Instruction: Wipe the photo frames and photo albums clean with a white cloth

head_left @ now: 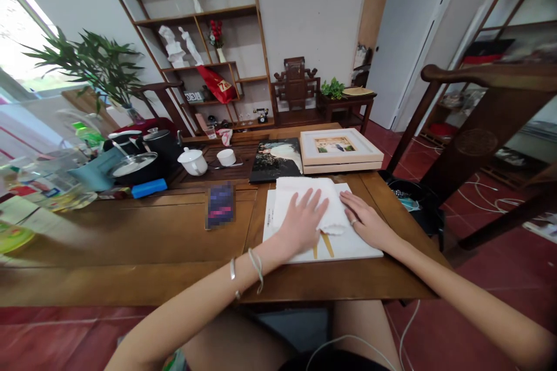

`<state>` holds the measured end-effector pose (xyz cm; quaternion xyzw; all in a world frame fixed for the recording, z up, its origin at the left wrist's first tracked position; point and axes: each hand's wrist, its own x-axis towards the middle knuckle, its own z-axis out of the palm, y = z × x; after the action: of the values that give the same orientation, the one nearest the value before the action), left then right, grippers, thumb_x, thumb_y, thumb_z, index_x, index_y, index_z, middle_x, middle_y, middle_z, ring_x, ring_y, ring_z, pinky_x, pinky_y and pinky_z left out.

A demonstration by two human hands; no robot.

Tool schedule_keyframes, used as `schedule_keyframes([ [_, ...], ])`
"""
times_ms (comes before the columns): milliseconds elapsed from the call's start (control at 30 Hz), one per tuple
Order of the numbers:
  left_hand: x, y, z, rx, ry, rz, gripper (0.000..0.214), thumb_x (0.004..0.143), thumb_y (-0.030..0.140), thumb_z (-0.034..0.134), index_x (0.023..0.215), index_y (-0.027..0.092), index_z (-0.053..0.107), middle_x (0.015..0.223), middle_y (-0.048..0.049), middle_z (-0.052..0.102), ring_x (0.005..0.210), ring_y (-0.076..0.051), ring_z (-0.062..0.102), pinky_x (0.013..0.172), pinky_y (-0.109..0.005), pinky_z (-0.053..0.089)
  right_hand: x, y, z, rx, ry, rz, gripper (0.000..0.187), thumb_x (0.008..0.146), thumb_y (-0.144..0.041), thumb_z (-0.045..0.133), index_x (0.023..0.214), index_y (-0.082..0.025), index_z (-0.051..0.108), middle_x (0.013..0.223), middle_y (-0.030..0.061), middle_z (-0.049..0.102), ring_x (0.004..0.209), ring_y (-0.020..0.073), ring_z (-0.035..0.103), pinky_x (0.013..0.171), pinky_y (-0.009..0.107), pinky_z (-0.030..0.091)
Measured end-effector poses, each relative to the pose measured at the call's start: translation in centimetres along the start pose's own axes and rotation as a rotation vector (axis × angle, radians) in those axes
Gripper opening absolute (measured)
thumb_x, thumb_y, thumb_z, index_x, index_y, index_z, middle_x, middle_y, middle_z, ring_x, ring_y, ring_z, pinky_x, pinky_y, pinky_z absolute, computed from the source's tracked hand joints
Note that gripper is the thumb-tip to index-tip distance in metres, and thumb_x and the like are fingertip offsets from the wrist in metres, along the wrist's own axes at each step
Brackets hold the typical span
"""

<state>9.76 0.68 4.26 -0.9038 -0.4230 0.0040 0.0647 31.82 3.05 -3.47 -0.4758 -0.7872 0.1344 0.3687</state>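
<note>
A folded white cloth (333,208) lies over a white rectangular panel (354,248) near the table's front edge. Two mustard-yellow strips and some small dark print show on the panel where the cloth does not cover it. My left hand (300,221) rests flat on the cloth with its fingers spread. On the cloth's right side, my right hand (365,221) lies with fingers stretched out over the panel, its fingertips close against the cloth's edge. Whether those fingertips touch the cloth, I cannot tell.
Behind the panel are a dark photo print (274,162) and stacked pale picture frames (342,153). Leftward on the wooden table (174,243) sit a blurred-out phone-sized item (220,206), a lidded white cup (192,161), a blue block (149,188) and pots. A chair (461,139) stands right.
</note>
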Motion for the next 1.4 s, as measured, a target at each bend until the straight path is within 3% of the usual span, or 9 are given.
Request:
schedule_keyframes([
  [167,-5.6,5.2,-0.9,0.018,0.003,0.058,0.071,0.086,0.033,0.048,0.150,0.012,0.025,0.157,-0.0184,0.020,0.144,-0.038,0.017,0.109,-0.061,0.027,0.0,0.0,-0.2,0.006,-0.014,0.003,0.043,0.094,-0.027,0.039,0.133,-0.021,0.055,0.141,0.0110,0.052,0.136,0.0275,0.041,0.113,0.056,0.033],
  [267,-6.7,5.9,-1.4,0.003,-0.011,0.078,0.075,0.085,0.039,0.051,0.150,0.013,0.023,0.158,-0.0182,0.019,0.144,-0.038,0.018,0.109,-0.060,0.028,0.0,0.0,-0.2,0.000,-0.024,0.008,0.042,0.094,-0.029,0.039,0.132,-0.020,0.056,0.141,0.0123,0.052,0.137,0.0278,0.041,0.113,0.056,0.033],
  [500,-1.4,2.3,0.0,-0.021,-0.029,-0.032,0.083,0.082,0.034,0.059,0.152,0.021,0.016,0.157,-0.0184,0.021,0.143,-0.041,0.016,0.109,-0.061,0.025,0.0,0.3,-0.3,0.021,-0.033,-0.007,0.045,0.091,-0.026,0.043,0.134,-0.022,0.054,0.141,0.0113,0.052,0.136,0.0292,0.042,0.112,0.057,0.034],
  [667,2.5,-0.5,0.7,-0.002,0.019,-0.013,0.077,0.084,0.030,0.059,0.151,0.022,0.021,0.157,-0.0177,0.022,0.143,-0.039,0.018,0.110,-0.060,0.023,0.1,0.1,-0.4,0.001,-0.051,-0.028,0.055,0.083,-0.016,0.044,0.138,-0.021,0.049,0.143,0.0115,0.050,0.137,0.0296,0.039,0.114,0.057,0.031],
  [867,4.4,-2.0,0.6,0.023,0.017,0.003,0.069,0.085,0.024,0.056,0.149,0.023,0.028,0.157,-0.0126,0.024,0.143,-0.036,0.020,0.111,-0.057,0.025,0.3,-0.6,-0.5,-0.025,-0.045,-0.010,0.046,0.091,-0.022,0.041,0.135,-0.022,0.052,0.141,0.0116,0.053,0.137,0.0287,0.041,0.113,0.056,0.033],
  [967,3.4,-0.2,0.0,0.062,0.010,-0.031,0.068,0.085,0.028,0.057,0.147,0.016,0.033,0.155,-0.0176,0.028,0.141,-0.041,0.023,0.109,-0.057,0.028,0.1,-0.3,-0.5,-0.013,-0.051,-0.013,0.048,0.089,-0.021,0.042,0.136,-0.020,0.051,0.142,0.0116,0.051,0.137,0.0286,0.040,0.114,0.055,0.032],
  [1133,-1.4,5.8,-1.5,0.117,-0.080,-0.031,0.073,0.084,0.032,0.058,0.147,0.004,0.034,0.149,-0.0273,0.033,0.136,-0.048,0.031,0.106,-0.056,0.031,0.1,-0.1,-0.4,0.012,-0.052,0.021,0.043,0.094,-0.030,0.039,0.132,-0.019,0.056,0.142,0.0126,0.052,0.137,0.0284,0.041,0.114,0.054,0.032],
  [1233,-4.6,9.0,-2.0,0.132,-0.003,0.054,0.075,0.084,0.039,0.055,0.145,0.000,0.036,0.145,-0.0283,0.039,0.135,-0.045,0.036,0.106,-0.054,0.032,0.1,-0.3,-0.4,0.009,-0.045,0.029,0.042,0.095,-0.033,0.039,0.131,-0.019,0.056,0.142,0.0126,0.051,0.137,0.0285,0.040,0.115,0.055,0.031],
  [1400,-5.5,9.5,-1.7,0.170,0.088,0.038,0.073,0.085,0.042,0.055,0.146,0.006,0.037,0.145,-0.0249,0.041,0.135,-0.043,0.036,0.104,-0.055,0.036,0.1,-0.2,-0.4,-0.008,-0.056,0.029,0.045,0.096,-0.036,0.038,0.132,-0.017,0.055,0.143,0.0145,0.050,0.137,0.0281,0.040,0.114,0.054,0.032],
])
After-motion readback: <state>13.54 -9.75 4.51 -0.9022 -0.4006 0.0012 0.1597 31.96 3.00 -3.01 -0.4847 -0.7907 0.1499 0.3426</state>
